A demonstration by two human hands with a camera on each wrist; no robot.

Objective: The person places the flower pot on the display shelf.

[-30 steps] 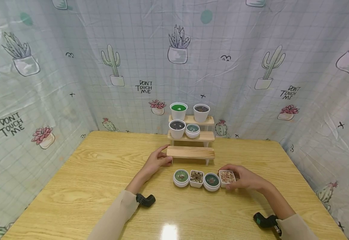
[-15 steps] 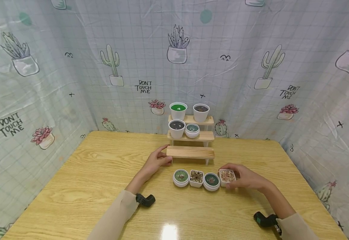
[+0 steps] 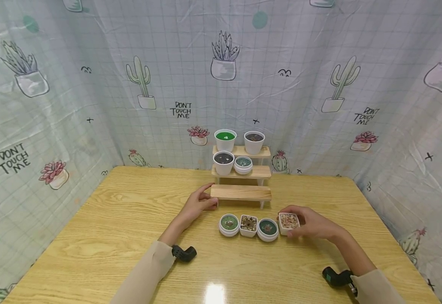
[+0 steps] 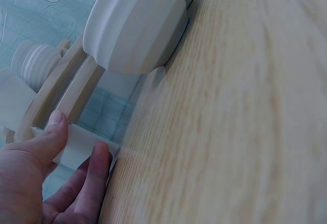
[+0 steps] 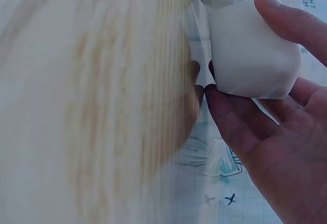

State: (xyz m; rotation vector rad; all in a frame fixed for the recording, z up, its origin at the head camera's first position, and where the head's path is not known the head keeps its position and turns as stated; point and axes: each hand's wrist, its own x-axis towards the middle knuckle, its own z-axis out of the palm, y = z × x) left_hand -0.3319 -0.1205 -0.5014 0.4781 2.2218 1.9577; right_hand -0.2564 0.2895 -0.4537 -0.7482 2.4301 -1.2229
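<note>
My right hand (image 3: 312, 223) holds a square white pot (image 5: 255, 55) topped with pinkish gravel, thumb on one side and fingers on the other. The right wrist view shows this pot's base close over the table. Left of it stand a round pot with a dark green top (image 3: 268, 228), a square pot of brown gravel (image 3: 248, 225) and a round pot with a light green top (image 3: 229, 223). My left hand (image 3: 197, 205) grips the left end of the three-step wooden stand (image 3: 241, 192), its thumb and fingers around the white leg (image 4: 79, 144) of the lowest step.
On the stand's top step are a bright green-topped cup (image 3: 225, 141) and a brown-topped cup (image 3: 254, 143). The middle step carries a black-topped cup (image 3: 223, 164) and a round teal-topped pot (image 3: 243, 165). A cactus-print curtain (image 3: 167, 76) surrounds the wooden table (image 3: 129, 211).
The square pot in my right hand has shifted slightly right and away, opening a small gap from the dark green-topped pot. My left hand keeps its grip on the stand.
</note>
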